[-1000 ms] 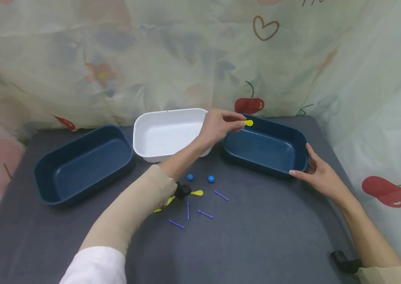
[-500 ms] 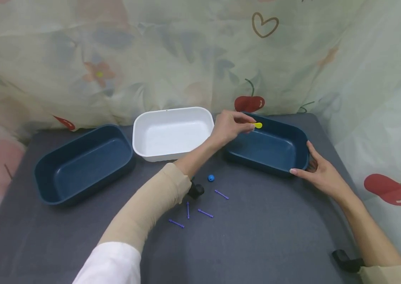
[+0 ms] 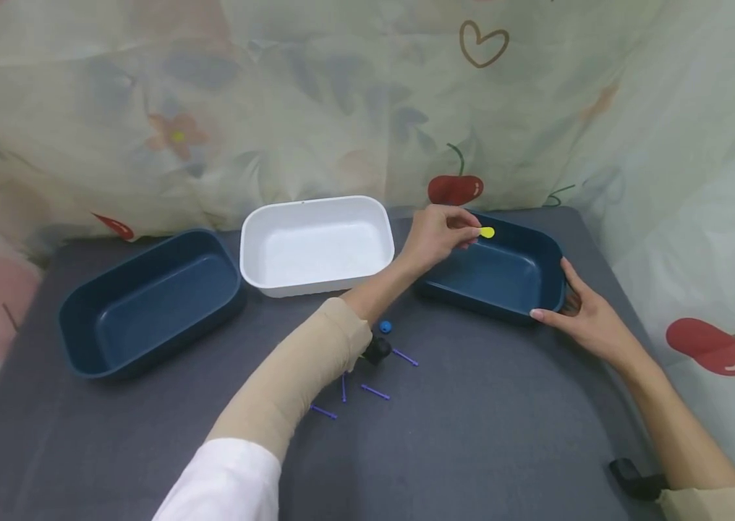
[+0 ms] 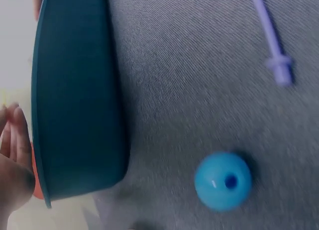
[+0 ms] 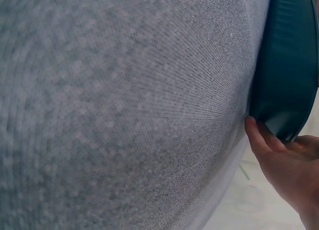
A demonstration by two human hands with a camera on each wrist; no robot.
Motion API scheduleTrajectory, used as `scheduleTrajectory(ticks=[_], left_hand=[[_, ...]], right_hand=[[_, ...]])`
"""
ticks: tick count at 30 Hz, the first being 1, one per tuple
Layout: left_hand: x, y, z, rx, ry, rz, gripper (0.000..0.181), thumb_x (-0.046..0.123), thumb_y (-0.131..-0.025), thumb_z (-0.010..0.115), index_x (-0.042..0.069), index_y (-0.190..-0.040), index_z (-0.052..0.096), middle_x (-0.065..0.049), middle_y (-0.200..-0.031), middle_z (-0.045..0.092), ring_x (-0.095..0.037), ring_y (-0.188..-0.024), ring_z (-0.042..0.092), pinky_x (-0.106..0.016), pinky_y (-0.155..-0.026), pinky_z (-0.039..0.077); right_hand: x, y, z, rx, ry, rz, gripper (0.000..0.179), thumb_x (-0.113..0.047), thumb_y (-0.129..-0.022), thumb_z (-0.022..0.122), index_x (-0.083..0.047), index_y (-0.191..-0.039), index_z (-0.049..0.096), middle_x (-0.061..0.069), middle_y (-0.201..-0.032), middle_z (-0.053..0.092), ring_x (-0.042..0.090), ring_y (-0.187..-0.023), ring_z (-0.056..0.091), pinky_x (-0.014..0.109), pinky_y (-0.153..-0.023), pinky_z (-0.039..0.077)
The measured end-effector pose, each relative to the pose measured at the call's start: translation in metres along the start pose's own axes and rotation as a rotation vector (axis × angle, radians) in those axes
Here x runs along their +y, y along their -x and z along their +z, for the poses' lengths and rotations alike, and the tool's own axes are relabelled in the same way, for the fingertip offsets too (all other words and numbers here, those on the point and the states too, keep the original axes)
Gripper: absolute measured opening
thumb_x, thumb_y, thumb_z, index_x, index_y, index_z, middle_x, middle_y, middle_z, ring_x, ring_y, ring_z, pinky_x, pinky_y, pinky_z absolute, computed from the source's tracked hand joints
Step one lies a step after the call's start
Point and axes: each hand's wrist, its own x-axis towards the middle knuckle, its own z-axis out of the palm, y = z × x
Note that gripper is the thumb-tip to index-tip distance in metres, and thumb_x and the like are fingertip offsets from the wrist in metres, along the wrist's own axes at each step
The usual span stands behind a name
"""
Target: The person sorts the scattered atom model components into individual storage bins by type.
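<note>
Between thumb and fingertips, my left hand (image 3: 440,235) pinches a small yellow piece with a flat rounded end (image 3: 487,232). It is held over the left part of the right-hand dark blue basin (image 3: 494,271); the rest of the piece is hidden in the fingers. My right hand (image 3: 592,318) grips that basin's right end, thumb at the near side and fingers round the outer wall. In the left wrist view, a blue bead with a hole (image 4: 223,181) and a purple stick (image 4: 271,38) lie on the cloth below the left wrist.
A white basin (image 3: 315,250) stands at the back middle, partly behind the left arm. Another dark blue basin (image 3: 153,304) is at the left. Several purple sticks (image 3: 375,392) lie mid-table on the grey cloth (image 3: 472,434). A patterned curtain (image 3: 315,101) hangs behind.
My left hand has moved right with the yellow piece, farther over the right-hand basin. Its forearm now covers the other yellow pieces and one blue bead. The right hand keeps its hold.
</note>
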Motion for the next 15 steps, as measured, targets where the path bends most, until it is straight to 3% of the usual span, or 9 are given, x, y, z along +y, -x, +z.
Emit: scheduleTrajectory(ticks=[5, 11, 15], left_hand=[[-0.002, -0.006, 0.006, 0.000, -0.032, -0.056, 0.012, 0.016, -0.090, 0.074, 0.009, -0.100, 0.076, 0.000, -0.086, 0.073, -0.010, -0.075, 0.069, -0.019, -0.068, 0.053], [-0.004, -0.012, 0.017, 0.011, -0.026, -0.112, 0.009, 0.015, -0.090, 0.074, 0.009, -0.095, 0.077, 0.002, -0.076, 0.073, -0.009, -0.065, 0.069, -0.022, -0.065, 0.056], [-0.006, -0.014, 0.026, 0.018, -0.093, -0.137, 0.008, 0.018, -0.089, 0.076, 0.010, -0.090, 0.078, 0.005, -0.070, 0.071, -0.008, -0.061, 0.068, -0.020, -0.059, 0.054]], right_hand=[[0.002, -0.002, 0.001, -0.005, -0.047, -0.014, 0.105, -0.028, -0.094, 0.070, -0.025, -0.157, -0.014, 0.024, -0.162, 0.007, 0.049, -0.140, 0.030, 0.001, -0.078, 0.039], [0.003, -0.001, 0.002, -0.008, -0.072, -0.020, 0.104, -0.027, -0.095, 0.069, -0.026, -0.156, -0.015, 0.024, -0.162, 0.007, 0.049, -0.138, 0.033, 0.003, -0.080, 0.040], [0.003, -0.001, 0.002, -0.010, -0.078, -0.015, 0.105, -0.029, -0.095, 0.069, -0.026, -0.156, -0.016, 0.022, -0.163, 0.007, 0.047, -0.140, 0.032, 0.004, -0.082, 0.041]])
